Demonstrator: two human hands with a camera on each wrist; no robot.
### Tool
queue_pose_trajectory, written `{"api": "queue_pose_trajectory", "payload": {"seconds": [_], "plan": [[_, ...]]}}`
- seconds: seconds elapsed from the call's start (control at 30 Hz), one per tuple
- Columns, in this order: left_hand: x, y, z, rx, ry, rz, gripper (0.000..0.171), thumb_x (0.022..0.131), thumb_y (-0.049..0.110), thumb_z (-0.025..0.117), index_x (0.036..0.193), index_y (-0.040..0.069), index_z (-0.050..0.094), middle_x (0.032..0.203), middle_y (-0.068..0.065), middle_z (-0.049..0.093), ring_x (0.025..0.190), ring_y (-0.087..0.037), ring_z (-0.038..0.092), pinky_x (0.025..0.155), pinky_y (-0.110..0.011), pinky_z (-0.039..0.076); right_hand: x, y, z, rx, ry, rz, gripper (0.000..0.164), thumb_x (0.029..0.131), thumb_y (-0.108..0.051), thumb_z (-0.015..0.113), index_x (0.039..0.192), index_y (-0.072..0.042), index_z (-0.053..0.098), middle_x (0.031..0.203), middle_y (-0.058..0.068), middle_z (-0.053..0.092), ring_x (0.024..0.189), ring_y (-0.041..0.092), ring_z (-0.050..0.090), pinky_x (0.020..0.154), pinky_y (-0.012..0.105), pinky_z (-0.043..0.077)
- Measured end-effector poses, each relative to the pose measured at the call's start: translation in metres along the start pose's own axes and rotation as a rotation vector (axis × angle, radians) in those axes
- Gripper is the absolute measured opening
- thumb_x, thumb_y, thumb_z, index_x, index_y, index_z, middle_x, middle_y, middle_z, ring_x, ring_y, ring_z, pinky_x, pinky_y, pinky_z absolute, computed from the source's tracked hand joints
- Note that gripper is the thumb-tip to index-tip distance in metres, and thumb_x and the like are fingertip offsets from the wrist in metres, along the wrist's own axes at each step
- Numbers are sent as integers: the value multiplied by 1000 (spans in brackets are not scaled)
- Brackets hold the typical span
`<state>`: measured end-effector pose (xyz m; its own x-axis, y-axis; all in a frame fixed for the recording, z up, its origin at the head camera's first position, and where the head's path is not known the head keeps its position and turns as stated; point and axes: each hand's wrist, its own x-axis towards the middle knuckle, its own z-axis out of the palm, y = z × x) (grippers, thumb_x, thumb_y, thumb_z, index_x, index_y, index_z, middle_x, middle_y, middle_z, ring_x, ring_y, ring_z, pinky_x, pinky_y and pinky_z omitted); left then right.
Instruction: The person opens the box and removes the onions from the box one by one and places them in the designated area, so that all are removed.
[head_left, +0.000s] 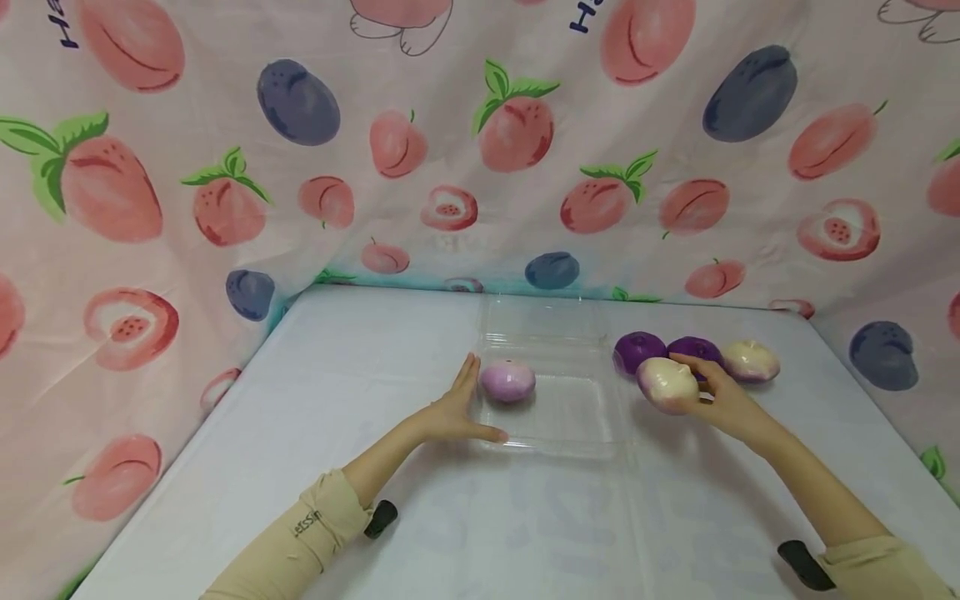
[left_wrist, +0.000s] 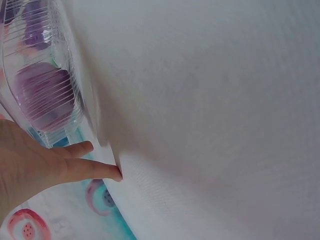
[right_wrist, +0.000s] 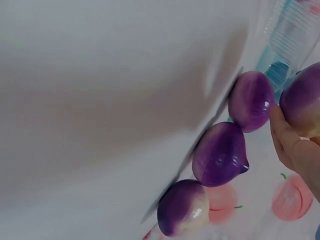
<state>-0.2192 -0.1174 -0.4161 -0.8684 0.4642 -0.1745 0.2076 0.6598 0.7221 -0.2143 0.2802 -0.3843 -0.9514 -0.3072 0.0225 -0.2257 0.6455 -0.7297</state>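
A clear plastic clamshell box (head_left: 558,433) lies opened out on the table. Inside, toward its left wall, sits a pale purple onion (head_left: 508,381). My left hand (head_left: 452,414) rests against the left side of the box, fingers fairly straight and thumb spread along the front rim. With my right hand (head_left: 731,408) I hold a white-and-purple onion (head_left: 666,385) by its right side, raised to the right of the box. Behind it are two dark purple onions, one at the left (head_left: 639,353) and one in the middle (head_left: 696,350), beside a whitish onion (head_left: 752,361).
A white cloth (head_left: 360,358) covers the table. Fruit-printed fabric (head_left: 450,150) hangs behind and at both sides. The lid (head_left: 543,318) of the box lies back toward the fabric. Dark wrist devices show by the left sleeve (head_left: 318,521) and right sleeve (head_left: 885,571).
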Motion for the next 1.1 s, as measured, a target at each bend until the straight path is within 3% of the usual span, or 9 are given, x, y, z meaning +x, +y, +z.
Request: {"api": "queue_pose_trajectory", "payload": {"seconds": [0.07,0.17,0.3,0.43,0.67,0.93,1.1], "plan": [[-1,0,-1,0,-2,2,127,72,44,80,150,5,-12,157,-10,-21,146,-32,-6,114,-56,17,1,3,3,-18,5,-5,71,88,-20,67,143,4,29,137,31,29,116,48,46,89,35,50],[-2,1,-1,-6,-2,4,127,71,44,80,150,5,-12,157,-10,-22,146,-32,-7,113,-58,17,3,8,9,-34,28,-47,70,84,-16,71,138,8,34,132,31,33,113,45,48,82,20,47],[-2,0,-1,-8,0,3,127,71,44,80,150,5,-11,157,-10,-21,146,-30,-9,115,-56,15,7,14,17,-59,49,-98,70,79,-11,75,133,12,37,128,32,38,110,42,50,78,16,45],[-1,0,-1,-4,5,5,127,71,45,80,150,5,-11,157,-10,-21,146,-30,-8,114,-56,16,11,15,21,-112,45,-82,73,77,-16,77,132,12,38,126,32,43,108,38,50,79,25,45],[-1,0,-1,-3,5,-4,126,72,45,79,150,5,-11,157,-10,-21,146,-29,-9,114,-57,15,13,17,26,-149,-19,-81,73,78,-19,77,131,14,38,127,37,45,113,48,47,90,56,43],[2,1,0,7,6,-1,128,71,49,78,150,6,-12,157,-10,-21,146,-32,-6,105,-71,15,12,14,23,-162,-45,-89,75,77,-18,77,131,16,36,129,40,41,119,54,41,92,63,40],[0,0,1,-5,4,-8,129,69,50,79,150,6,-12,157,-10,-21,146,-31,-8,106,-71,14,13,14,25,-158,-48,-90,77,77,-18,77,130,17,35,129,40,41,120,54,40,96,65,35]]}}
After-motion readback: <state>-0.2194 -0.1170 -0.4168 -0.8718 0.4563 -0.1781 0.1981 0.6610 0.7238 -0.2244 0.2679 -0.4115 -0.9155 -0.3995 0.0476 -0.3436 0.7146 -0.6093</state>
